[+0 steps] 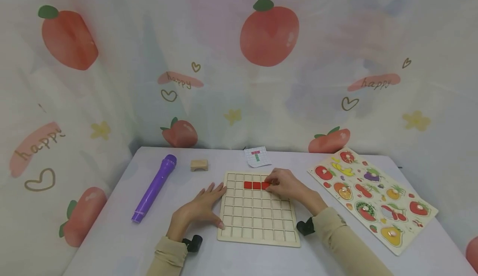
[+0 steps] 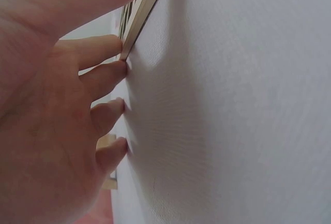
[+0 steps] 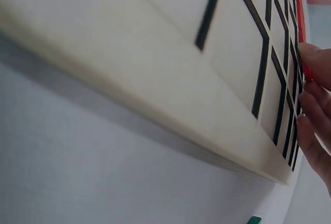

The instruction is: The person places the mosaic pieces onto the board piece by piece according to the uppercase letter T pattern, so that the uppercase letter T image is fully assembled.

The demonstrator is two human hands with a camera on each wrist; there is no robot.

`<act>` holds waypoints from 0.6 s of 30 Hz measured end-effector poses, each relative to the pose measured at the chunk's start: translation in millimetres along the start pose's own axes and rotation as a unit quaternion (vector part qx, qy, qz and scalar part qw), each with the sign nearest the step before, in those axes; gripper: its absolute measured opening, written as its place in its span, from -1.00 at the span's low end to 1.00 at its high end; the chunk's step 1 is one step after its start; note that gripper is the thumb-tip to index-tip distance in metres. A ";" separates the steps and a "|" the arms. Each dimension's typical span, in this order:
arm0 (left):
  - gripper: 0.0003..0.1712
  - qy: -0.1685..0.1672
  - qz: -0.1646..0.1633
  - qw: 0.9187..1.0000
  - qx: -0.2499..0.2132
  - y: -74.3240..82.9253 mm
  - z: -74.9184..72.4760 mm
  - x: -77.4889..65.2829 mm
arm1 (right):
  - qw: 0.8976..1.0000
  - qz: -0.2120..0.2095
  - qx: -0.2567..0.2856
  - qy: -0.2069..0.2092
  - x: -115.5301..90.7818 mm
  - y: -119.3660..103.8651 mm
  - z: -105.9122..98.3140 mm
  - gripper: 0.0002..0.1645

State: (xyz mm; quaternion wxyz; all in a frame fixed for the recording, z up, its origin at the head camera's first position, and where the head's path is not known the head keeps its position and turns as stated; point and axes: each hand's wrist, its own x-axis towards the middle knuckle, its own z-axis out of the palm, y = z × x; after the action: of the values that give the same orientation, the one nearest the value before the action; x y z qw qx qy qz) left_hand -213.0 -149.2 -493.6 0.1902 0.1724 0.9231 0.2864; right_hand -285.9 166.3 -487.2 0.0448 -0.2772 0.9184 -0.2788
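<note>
A pale wooden grid board [image 1: 258, 242] lies flat on the white table. Two red square tiles [image 1: 252, 185] sit side by side in its second row from the far edge. At the right end of that row my right hand [image 1: 285, 184] pinches a third red tile [image 1: 264, 186] between thumb and fingers, close against the board. In the right wrist view, the thumb and fingertips meet over the red piece [image 3: 309, 73]. My left hand [image 1: 201, 207] is spread at the board's left side, its thumb and index fingertip at the edge, the other fingertips on the table.
A small card [image 1: 257, 156] with a red and green T pattern lies behind the board. Left are a purple microphone-shaped stick [image 1: 154, 189] and a wooden block [image 1: 199, 165]. A fruit puzzle board [image 1: 405, 243] lies right. A green piece [image 3: 254, 220] shows beside the grid board.
</note>
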 end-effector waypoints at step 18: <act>0.36 -0.004 -0.005 1.000 0.002 3.6 -1.9 -0.6 | 0.998 0.053 0.026 0.018 -16.2 0.8 -2.4 -0.71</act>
State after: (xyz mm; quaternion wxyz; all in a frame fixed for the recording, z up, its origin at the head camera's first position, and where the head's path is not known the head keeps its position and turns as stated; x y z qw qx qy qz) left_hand -212.6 -147.6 -489.8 0.1955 0.1692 0.9237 0.2826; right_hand -273.2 176.7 -486.9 0.0506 -0.2215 0.9248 -0.3051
